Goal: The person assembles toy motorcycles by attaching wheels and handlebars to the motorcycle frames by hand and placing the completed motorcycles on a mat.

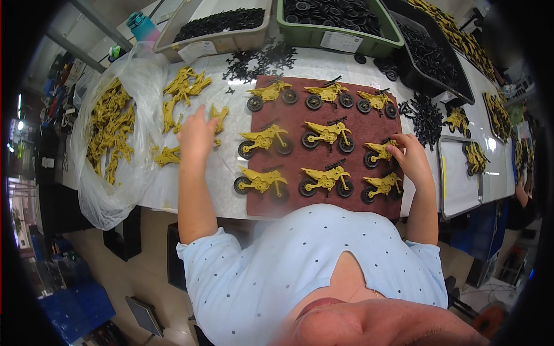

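Note:
Several yellow toy motorbikes (326,134) with black wheels lie in three rows on a dark red cloth mat (294,207). My right hand (411,154) is at the mat's right edge, thumb and fingers closed on the front of the middle-row motorbike (378,153); its front end is hidden by them. On the left, my left hand (198,136) reaches over the white table beside loose yellow motorbike body parts (186,86), fingers stretched out. One small yellow body piece (220,117) lies right by its fingertips; whether they touch cannot be made out.
A clear plastic bag (109,138) of yellow parts stands at the left. Behind the mat are loose black parts (259,60), a beige bin (213,40), a green bin (340,40) of wheels and a black bin (430,75). A white tray (460,199) sits at right.

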Tool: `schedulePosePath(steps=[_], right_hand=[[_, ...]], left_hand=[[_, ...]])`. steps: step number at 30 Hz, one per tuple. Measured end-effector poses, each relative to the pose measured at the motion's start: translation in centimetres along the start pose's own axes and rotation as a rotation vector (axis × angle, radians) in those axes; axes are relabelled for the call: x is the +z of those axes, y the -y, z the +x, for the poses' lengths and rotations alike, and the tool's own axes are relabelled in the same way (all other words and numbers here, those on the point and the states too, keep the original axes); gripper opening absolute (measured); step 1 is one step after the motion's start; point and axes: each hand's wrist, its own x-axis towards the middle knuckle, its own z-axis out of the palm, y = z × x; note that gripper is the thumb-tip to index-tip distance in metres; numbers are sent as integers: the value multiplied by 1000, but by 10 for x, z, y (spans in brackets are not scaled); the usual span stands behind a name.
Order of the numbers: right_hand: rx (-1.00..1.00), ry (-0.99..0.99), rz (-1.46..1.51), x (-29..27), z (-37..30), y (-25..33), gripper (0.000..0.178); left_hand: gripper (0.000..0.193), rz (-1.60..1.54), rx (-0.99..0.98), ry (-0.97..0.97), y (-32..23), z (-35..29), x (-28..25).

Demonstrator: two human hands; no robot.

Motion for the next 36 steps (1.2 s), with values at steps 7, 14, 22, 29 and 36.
schedulePosePath(steps=[7,14,22,29,36], right_hand=[[-40,-16,-12,-3,-3,-7,31],[-43,5,-3,2,0,11,28],[-94,-38,28,0,-6,25,28],[-145,-92,7,-6,-3,38,27],[-245,-35,112,-3,17,68,25]], left_hand=[[28,-118,-138,59,88,-20,-48],[37,-17,-152,39,43,-21,-32],[57,164,-502,165,26,34,2],[61,95,-437,347,46,49,1],[57,-736,-338,144,59,49,-25]])
